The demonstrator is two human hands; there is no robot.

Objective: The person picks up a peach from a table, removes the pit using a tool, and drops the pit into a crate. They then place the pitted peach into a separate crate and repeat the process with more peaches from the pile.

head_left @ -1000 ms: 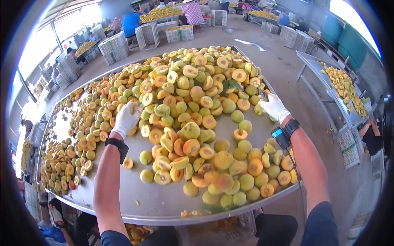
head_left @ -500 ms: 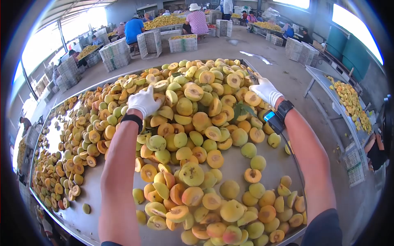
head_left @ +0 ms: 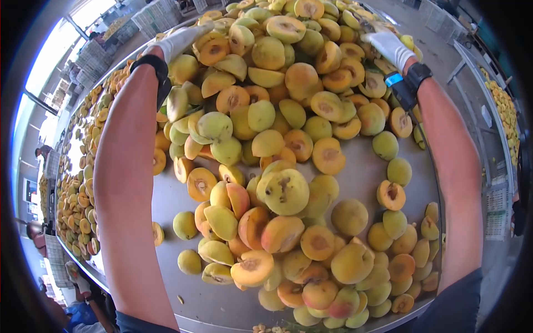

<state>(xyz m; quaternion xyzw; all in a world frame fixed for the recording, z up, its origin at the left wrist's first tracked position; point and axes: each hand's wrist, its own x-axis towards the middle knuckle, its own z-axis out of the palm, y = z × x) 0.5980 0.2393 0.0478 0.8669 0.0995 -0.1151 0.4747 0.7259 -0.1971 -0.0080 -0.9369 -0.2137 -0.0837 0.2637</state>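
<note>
Metal table (head_left: 214, 302) spans the view, carrying halved and whole fruit (head_left: 266, 143) from 12 o'clock through centre to 5 o'clock. Gloved left hand (head_left: 180, 42): at 11 o'clock, over the fruit, fingers extended, close together. Gloved right hand (head_left: 390, 46): between 1 and 2 o'clock, beside the fruit; finger state cannot be told.

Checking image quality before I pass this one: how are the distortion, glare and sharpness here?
Head view: strong wide-angle distortion, black corners, the metal table bowed along its edge; head view: daylight burnt to white at upper left, glare on the table's left side; head view: fruit in the middle fairly crisp, background crates softer.
</note>
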